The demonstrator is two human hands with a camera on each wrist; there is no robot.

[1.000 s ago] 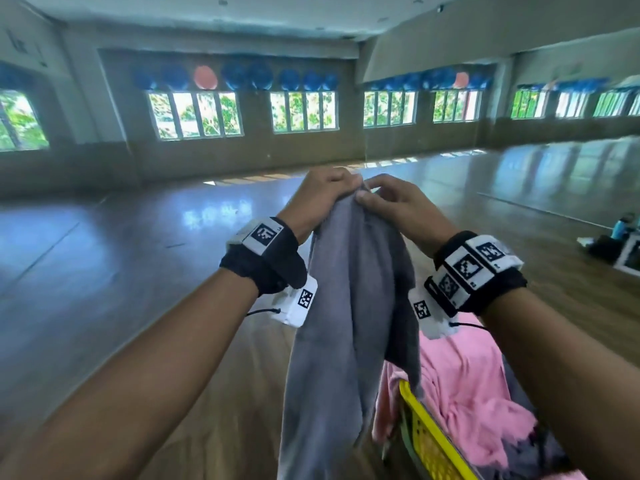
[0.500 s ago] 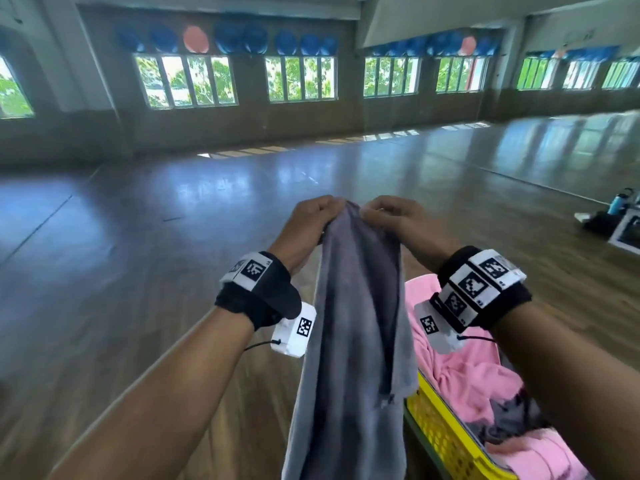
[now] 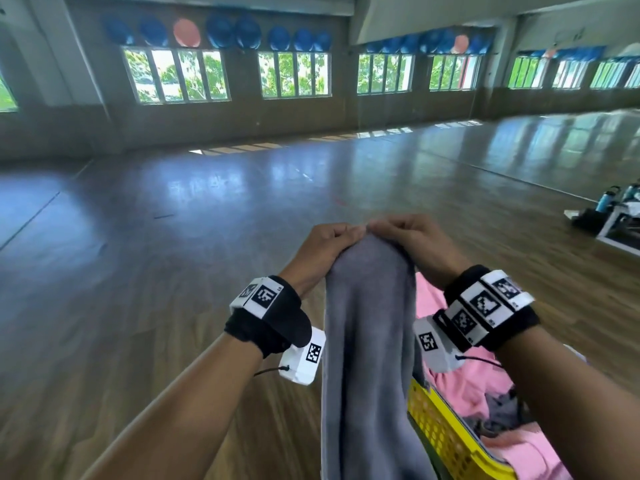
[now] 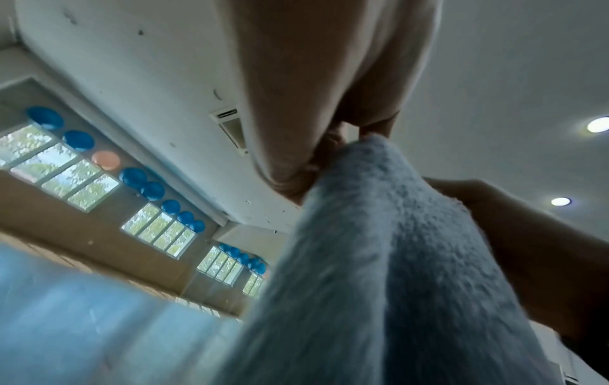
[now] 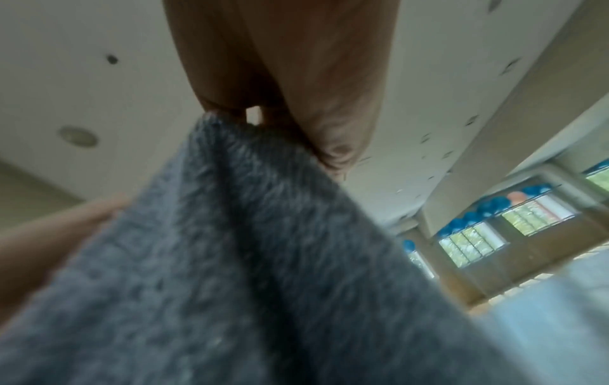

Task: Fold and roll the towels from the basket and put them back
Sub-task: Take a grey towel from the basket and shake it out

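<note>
A grey towel [image 3: 370,341] hangs straight down in front of me, bunched at its top edge. My left hand [image 3: 327,242] pinches that top edge from the left and my right hand [image 3: 398,233] pinches it from the right, knuckles almost touching. In the left wrist view the towel [image 4: 379,260] rises to my left hand's fingertips [image 4: 316,161]. In the right wrist view the towel [image 5: 230,260] fills the lower frame under my right hand's fingertips [image 5: 257,117]. Below right stands a yellow basket [image 3: 446,434] holding pink towels [image 3: 460,382] and a dark one.
A wide wooden floor [image 3: 173,254] stretches ahead to a wall of windows [image 3: 294,76]. At the far right are water bottles [image 3: 604,200] and a dark bag by a mirror wall.
Both hands have stayed pinched on the towel's top edge while my head tilted down, so they sit lower in view. More of the yellow basket and its pink towels shows.
</note>
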